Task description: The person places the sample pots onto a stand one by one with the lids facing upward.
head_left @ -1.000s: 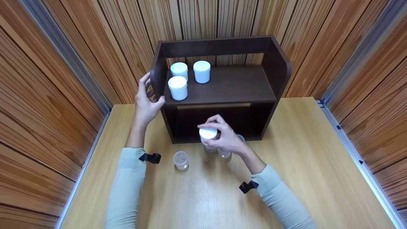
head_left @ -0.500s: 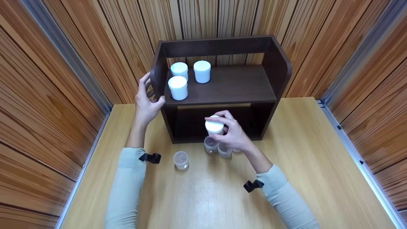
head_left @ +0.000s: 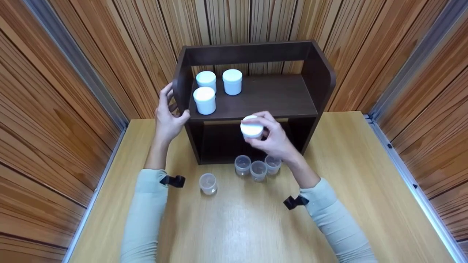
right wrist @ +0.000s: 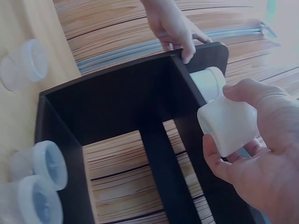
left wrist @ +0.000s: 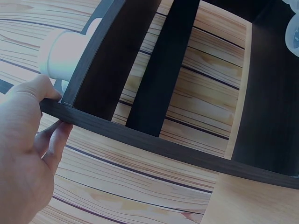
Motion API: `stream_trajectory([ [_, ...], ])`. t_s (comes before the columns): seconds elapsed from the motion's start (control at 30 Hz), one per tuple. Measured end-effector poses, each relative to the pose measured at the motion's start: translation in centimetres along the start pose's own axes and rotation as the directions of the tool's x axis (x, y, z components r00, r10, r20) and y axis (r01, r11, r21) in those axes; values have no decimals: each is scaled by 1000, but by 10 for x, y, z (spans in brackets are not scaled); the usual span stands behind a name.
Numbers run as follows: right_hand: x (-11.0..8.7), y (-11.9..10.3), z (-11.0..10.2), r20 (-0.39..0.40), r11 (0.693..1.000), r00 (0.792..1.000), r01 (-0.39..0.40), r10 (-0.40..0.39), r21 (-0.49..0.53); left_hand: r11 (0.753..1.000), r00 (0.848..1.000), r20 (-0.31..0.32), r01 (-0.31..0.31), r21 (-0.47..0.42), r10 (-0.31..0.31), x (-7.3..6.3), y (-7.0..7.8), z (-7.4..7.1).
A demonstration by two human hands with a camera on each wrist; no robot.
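Note:
My right hand (head_left: 272,137) grips a white lidded jar (head_left: 252,128) in front of the upper board of a dark brown two-tier shelf (head_left: 270,96). In the right wrist view the fingers and thumb wrap the sides of this jar (right wrist: 229,122). My left hand (head_left: 170,118) holds the shelf's left side panel, thumb at the front edge and fingers behind. The left wrist view shows that hand (left wrist: 28,144) pinching the dark panel (left wrist: 93,122). Three similar white jars, including the front one (head_left: 204,100), stand upright at the left of the upper board.
Three clear plastic cups, one of them the middle cup (head_left: 258,171), stand grouped on the wooden table (head_left: 226,226) before the lower compartment. A fourth clear cup (head_left: 208,183) stands apart to the left. Wood-patterned walls (head_left: 234,22) enclose the table behind and on both sides.
My right hand has lifted the white jar up and slightly right, from above the clear cups to the upper board's front edge. The cups are uncovered now. The left hand stays put.

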State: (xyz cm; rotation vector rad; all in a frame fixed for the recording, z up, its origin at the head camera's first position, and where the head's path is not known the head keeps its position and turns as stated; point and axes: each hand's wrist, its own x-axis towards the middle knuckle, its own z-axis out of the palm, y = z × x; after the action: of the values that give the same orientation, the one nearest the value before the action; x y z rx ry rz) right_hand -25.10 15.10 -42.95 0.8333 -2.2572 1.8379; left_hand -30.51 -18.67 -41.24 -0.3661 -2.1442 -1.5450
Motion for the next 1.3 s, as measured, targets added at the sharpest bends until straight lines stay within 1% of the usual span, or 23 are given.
stream_trajectory([
  [0.3,27,-17,-10,-33,999,998,47,-47,-21,1000,1000,11,10,8,-10,-1,3,0],
  [0.43,40,-24,-13,-47,998,997,63,-63,-8,1000,1000,11,14,8,-14,-1,3,0],
  [0.7,66,-34,-12,-66,998,996,66,-67,-20,1000,1000,2,4,7,-4,1,4,0],
  [0.9,81,-32,-7,-74,998,996,56,-57,-19,1000,1000,2,9,-28,-9,1,3,0],
  [1.03,90,-27,-3,-83,999,996,38,-39,-11,999,1000,5,21,-24,-21,1,2,0],
  [1.3,103,-15,5,-96,1000,995,21,-22,-7,1000,1000,7,15,-13,-14,-1,2,1],
])
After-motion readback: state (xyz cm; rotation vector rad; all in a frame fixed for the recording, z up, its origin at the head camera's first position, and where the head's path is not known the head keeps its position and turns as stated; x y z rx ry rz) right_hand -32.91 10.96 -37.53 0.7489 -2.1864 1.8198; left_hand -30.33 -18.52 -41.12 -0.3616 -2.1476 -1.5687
